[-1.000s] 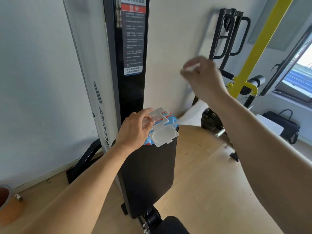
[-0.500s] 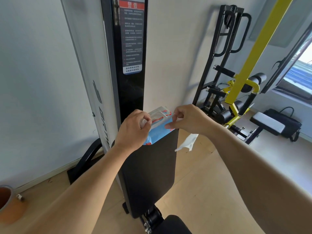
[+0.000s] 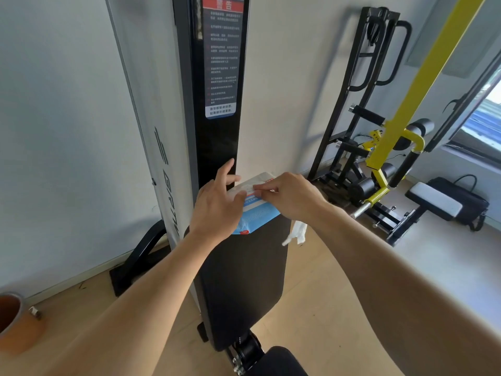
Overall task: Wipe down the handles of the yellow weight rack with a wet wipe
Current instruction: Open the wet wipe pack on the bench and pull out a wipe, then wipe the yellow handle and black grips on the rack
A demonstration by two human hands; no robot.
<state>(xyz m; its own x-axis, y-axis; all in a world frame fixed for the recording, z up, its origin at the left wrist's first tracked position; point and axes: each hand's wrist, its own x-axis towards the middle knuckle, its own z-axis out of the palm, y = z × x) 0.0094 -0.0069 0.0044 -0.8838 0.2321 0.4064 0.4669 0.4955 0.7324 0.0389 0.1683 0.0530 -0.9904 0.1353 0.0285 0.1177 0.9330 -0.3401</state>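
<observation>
A blue and white wet wipe pack [image 3: 257, 216] sits on the top end of a black bench backrest [image 3: 244, 280]. My left hand [image 3: 217, 207] rests on the pack's left side with its fingers spread and straight. My right hand [image 3: 291, 196] presses its fingertips on the pack's white lid, which lies flat. A white wet wipe [image 3: 297, 234] hangs from under that hand's palm. The yellow weight rack [image 3: 390, 142] stands at the right, a good way from both hands, with a black padded handle [image 3: 406, 165] on its curved arm.
A tall black and white machine column [image 3: 217, 104] rises right behind the pack. A black frame [image 3: 360, 90] leans on the wall left of the yellow rack. A black bag [image 3: 461, 202] lies by the window, and a terracotta pot [image 3: 13, 321] sits at the lower left.
My right hand came down from head height with the pulled-out wipe and pushed the pack's lid flat. My left hand loosened its grip and spread its fingers.
</observation>
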